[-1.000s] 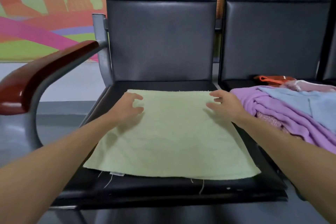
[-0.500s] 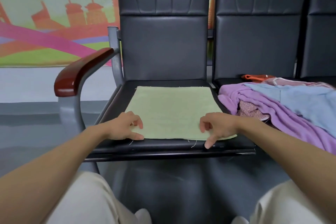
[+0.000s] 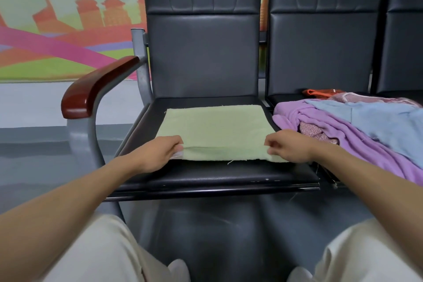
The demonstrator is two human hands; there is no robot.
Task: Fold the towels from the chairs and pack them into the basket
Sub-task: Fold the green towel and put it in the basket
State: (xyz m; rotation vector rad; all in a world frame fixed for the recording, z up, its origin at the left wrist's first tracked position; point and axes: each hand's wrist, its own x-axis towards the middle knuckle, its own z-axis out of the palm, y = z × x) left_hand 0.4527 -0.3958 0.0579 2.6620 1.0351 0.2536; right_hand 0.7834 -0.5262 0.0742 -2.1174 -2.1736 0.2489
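A pale green towel (image 3: 215, 127) lies on the seat of the left black chair (image 3: 206, 176). My left hand (image 3: 160, 152) pinches its near left corner and my right hand (image 3: 287, 146) pinches its near right corner. The near edge is lifted a little off the seat, and a fold line shows between my hands. On the chair to the right sits a heap of towels: a purple one (image 3: 343, 142), a light blue one (image 3: 384, 121), a pink patterned one (image 3: 311, 129) and an orange one (image 3: 322, 93) at the back. No basket is in view.
A red-brown armrest (image 3: 91, 89) on a grey metal post stands left of the green towel's chair. A third black chair (image 3: 405, 30) shows at the far right. My knees in light trousers (image 3: 109, 252) are at the bottom, over grey floor.
My hands went from the towel's far corners back to its near corners and now grip them. The near edge has risen off the seat. My head has pulled back from the chair.
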